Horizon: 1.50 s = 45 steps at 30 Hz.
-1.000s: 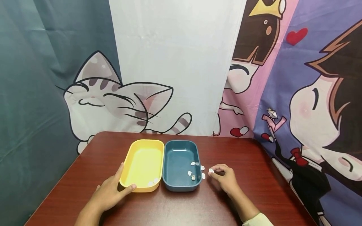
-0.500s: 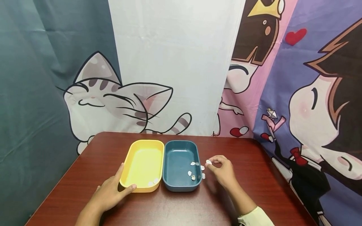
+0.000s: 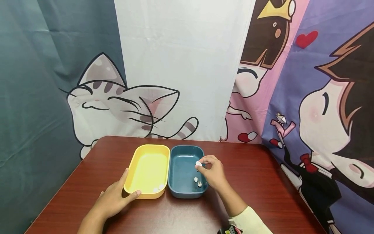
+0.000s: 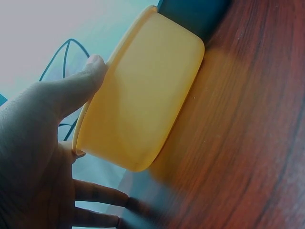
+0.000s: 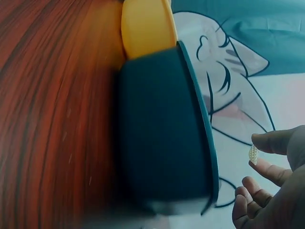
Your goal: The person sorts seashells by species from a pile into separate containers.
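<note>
My right hand (image 3: 214, 171) pinches a small white ribbed seashell (image 5: 253, 155) between thumb and index finger, over the right side of the blue tray (image 3: 181, 195). In the right wrist view its other fingers are loosely bent. Two small pale shells show in the blue tray, one a white shell (image 3: 196, 179). Beside it, the yellow tray (image 3: 146, 196) has small white pieces (image 3: 158, 188) near its front. My left hand (image 3: 112, 198) holds the yellow tray's front left corner, thumb at the front rim and index finger along the left side; the remaining fingers reach past it.
Both trays stand side by side on a reddish-brown wooden table (image 3: 87, 182). Behind the table hangs a cloth printed with a cartoon cat (image 3: 100, 107), and more printed cloth borders the right side. The right wrist wears something dark (image 3: 229, 230) below the pale sleeve.
My right hand has moved left with the shell, from the table right of the blue tray to above it. It now covers the shells at the tray's right edge. The left hand stays put.
</note>
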Each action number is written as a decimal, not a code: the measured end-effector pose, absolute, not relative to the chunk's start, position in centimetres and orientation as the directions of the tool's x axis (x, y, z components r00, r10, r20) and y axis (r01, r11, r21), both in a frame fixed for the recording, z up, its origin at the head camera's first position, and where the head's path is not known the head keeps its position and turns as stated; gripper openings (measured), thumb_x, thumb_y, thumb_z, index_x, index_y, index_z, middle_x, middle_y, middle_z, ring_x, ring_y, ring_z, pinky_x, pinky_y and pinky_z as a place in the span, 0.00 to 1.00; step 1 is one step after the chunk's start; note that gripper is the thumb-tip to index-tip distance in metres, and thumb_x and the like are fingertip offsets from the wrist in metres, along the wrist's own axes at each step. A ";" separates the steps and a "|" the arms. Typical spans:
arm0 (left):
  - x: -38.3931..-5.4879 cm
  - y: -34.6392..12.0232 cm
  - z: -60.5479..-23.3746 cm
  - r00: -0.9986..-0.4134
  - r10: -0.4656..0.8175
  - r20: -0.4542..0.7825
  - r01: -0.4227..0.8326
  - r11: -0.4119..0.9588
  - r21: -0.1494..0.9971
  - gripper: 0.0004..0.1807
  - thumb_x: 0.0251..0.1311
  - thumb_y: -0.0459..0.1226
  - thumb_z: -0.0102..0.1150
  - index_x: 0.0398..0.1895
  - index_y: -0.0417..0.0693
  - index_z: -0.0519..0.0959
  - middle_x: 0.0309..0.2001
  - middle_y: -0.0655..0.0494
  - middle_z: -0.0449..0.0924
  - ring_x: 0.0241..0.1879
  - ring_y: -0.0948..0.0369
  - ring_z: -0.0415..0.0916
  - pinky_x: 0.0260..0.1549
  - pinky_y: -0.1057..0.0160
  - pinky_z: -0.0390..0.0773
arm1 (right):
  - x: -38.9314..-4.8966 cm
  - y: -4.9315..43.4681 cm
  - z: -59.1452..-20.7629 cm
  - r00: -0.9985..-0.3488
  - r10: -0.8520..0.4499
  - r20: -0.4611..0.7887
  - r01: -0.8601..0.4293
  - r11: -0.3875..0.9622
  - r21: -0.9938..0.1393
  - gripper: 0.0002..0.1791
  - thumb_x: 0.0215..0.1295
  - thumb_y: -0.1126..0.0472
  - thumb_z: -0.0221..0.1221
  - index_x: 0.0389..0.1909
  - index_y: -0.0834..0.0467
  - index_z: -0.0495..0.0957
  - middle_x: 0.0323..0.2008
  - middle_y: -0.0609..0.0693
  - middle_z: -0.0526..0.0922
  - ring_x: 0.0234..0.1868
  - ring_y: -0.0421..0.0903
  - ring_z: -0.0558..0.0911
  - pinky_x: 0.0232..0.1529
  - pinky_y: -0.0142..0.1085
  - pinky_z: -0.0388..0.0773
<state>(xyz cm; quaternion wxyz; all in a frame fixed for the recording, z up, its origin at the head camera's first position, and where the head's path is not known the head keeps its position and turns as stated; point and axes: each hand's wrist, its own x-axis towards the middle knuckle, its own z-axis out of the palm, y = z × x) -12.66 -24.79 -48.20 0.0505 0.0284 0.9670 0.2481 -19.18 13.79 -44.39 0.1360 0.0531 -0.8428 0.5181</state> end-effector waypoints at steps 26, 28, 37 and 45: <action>-12.8 -24.7 -48.1 -0.993 0.084 -0.078 0.036 0.874 0.484 0.65 0.69 0.73 0.56 0.91 0.43 0.41 0.77 0.28 0.71 0.74 0.30 0.73 0.59 0.10 0.65 | -18.8 3.1 -43.7 -0.958 -0.194 0.211 -0.278 0.440 -0.854 0.06 0.64 0.61 0.77 0.39 0.57 0.91 0.51 0.53 0.85 0.57 0.59 0.82 0.52 0.45 0.81; -12.8 -24.7 -48.0 -0.993 0.086 -0.078 0.037 0.872 0.487 0.65 0.69 0.73 0.57 0.91 0.44 0.41 0.77 0.28 0.71 0.74 0.30 0.73 0.59 0.10 0.65 | -18.8 2.5 -43.7 -0.956 -0.203 0.213 -0.284 0.451 -0.846 0.07 0.64 0.60 0.78 0.39 0.57 0.91 0.51 0.53 0.85 0.56 0.57 0.83 0.51 0.44 0.81; -12.5 -24.8 -48.1 -0.995 0.085 -0.059 0.046 0.876 0.481 0.64 0.70 0.72 0.57 0.91 0.42 0.42 0.76 0.27 0.72 0.73 0.30 0.73 0.58 0.11 0.66 | -18.6 0.1 -43.7 -0.944 -0.228 0.239 -0.323 0.480 -0.816 0.09 0.61 0.60 0.80 0.38 0.57 0.92 0.49 0.52 0.86 0.52 0.53 0.85 0.50 0.39 0.81; -12.4 -24.8 -48.1 -0.995 0.088 -0.054 0.052 0.875 0.481 0.64 0.70 0.72 0.57 0.91 0.42 0.42 0.76 0.27 0.72 0.73 0.30 0.74 0.58 0.11 0.67 | -18.5 0.0 -43.4 -0.947 -0.245 0.210 -0.306 0.476 -0.825 0.17 0.60 0.60 0.81 0.48 0.59 0.91 0.53 0.54 0.84 0.56 0.54 0.83 0.49 0.40 0.81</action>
